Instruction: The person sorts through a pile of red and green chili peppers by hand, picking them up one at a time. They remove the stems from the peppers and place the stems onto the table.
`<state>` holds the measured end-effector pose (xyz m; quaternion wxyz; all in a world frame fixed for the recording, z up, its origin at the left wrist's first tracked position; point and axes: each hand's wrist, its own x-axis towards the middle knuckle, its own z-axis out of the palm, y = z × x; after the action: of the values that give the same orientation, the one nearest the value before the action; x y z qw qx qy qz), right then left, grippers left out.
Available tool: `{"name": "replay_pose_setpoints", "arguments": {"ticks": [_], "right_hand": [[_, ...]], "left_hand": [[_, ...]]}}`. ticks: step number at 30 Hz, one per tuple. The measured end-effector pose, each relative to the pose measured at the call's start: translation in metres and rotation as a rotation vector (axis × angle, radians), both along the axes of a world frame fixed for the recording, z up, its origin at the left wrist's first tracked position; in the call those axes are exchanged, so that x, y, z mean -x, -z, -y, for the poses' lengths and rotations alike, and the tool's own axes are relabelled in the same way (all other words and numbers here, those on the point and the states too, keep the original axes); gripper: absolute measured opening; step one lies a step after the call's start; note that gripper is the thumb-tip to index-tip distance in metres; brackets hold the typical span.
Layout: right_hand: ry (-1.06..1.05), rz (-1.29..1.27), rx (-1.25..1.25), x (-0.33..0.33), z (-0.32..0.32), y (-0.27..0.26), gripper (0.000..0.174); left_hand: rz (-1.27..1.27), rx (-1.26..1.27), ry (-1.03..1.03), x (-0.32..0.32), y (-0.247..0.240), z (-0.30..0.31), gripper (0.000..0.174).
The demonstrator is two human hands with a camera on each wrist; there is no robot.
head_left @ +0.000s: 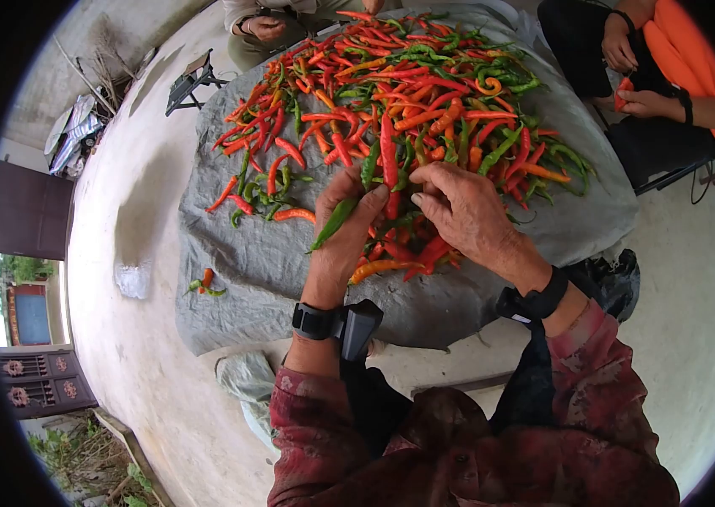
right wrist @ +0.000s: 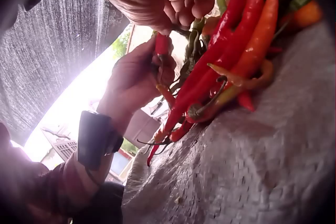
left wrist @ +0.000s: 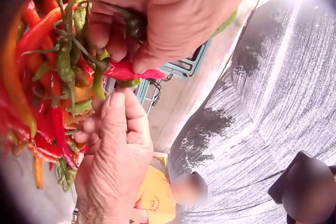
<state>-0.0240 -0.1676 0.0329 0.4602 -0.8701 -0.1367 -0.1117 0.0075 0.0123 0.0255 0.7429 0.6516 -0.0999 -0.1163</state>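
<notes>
My left hand (head_left: 345, 211) grips a red chili (head_left: 388, 152) between thumb and fingers, its tip pointing up. A green chili (head_left: 333, 225) is tucked in the same palm and sticks out past the wrist side; its dark stem end shows in the left wrist view. Close by on the right, my right hand (head_left: 472, 211) has thumb and forefinger brought together near the stem end of the red chili (left wrist: 126, 70). Whether those fingertips pinch its stem I cannot tell. Below both hands spreads a big heap of red, orange and green chilies (head_left: 412, 110).
Under the heap lies a grey woven sheet (head_left: 248, 304). A few small chili pieces (head_left: 207, 283) lie apart at its left. Two other people sit across it; a hand (head_left: 649, 103) at right holds a red chili. A folding stool (head_left: 193, 84) stands at left, a black bag (head_left: 619, 283) at right.
</notes>
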Motion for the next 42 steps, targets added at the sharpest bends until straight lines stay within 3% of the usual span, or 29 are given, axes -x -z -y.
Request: {"name": "replay_pose_setpoints", "arguments": {"ticks": [4,7,11,14,17,19,22,26,28,29,31,32,35,36,40,42], "right_hand": [[-0.033,-0.170,-0.067,0.001,-0.002,-0.006,0.029],[-0.145,-0.284,-0.265,-0.002,0.001,-0.002,0.029],[-0.179,-0.344,-0.247,-0.007,0.002,-0.002,0.027],[-0.032,-0.250,-0.268,-0.012,0.005,0.000,0.025],[0.200,-0.247,-0.561,-0.013,0.009,0.001,0.037],[0.234,-0.180,-0.543,-0.014,0.009,0.004,0.043],[0.253,-0.001,-0.497,-0.015,0.009,0.008,0.038],[0.156,0.113,-0.183,-0.011,0.005,0.007,0.021],[0.099,0.158,-0.055,-0.009,-0.002,0.008,0.010],[0.098,0.160,-0.053,-0.009,-0.003,0.009,0.010],[0.074,0.220,0.130,-0.009,-0.005,0.011,0.010],[0.067,0.195,0.126,-0.009,-0.007,0.010,0.011],[0.023,0.149,0.181,-0.008,-0.011,0.012,0.011],[0.021,0.072,0.230,-0.006,-0.012,0.011,0.024],[0.093,0.153,0.181,-0.005,-0.017,0.011,0.040],[0.092,0.109,0.023,-0.005,-0.019,0.011,0.050]], "left_hand": [[-0.070,0.053,0.002,0.010,-0.005,0.006,0.025],[-0.055,0.065,0.040,0.009,0.000,0.004,0.025],[-0.101,0.058,0.024,0.013,-0.001,0.005,0.024],[-0.104,0.066,-0.077,0.013,-0.005,-0.001,0.025],[-0.059,-0.006,-0.161,0.012,-0.006,-0.011,0.027],[-0.081,-0.002,-0.244,0.013,-0.009,-0.013,0.026],[-0.089,-0.012,-0.188,0.014,-0.009,-0.019,0.026],[0.009,-0.099,-0.168,0.010,0.006,-0.023,0.023],[0.388,-0.483,-0.207,0.009,0.011,-0.022,0.022],[0.389,-0.481,-0.209,0.008,0.012,-0.020,0.022],[0.655,-0.733,-0.248,0.006,0.011,-0.015,0.033],[0.656,-0.809,-0.273,0.007,0.010,-0.013,0.037],[0.823,-0.989,-0.344,0.002,0.011,-0.005,0.035],[0.695,-1.065,-0.260,0.001,0.014,-0.004,0.036],[0.569,-1.053,-0.268,-0.001,0.013,0.002,0.038],[0.562,-0.940,-0.293,0.003,0.008,0.000,0.041]]}}
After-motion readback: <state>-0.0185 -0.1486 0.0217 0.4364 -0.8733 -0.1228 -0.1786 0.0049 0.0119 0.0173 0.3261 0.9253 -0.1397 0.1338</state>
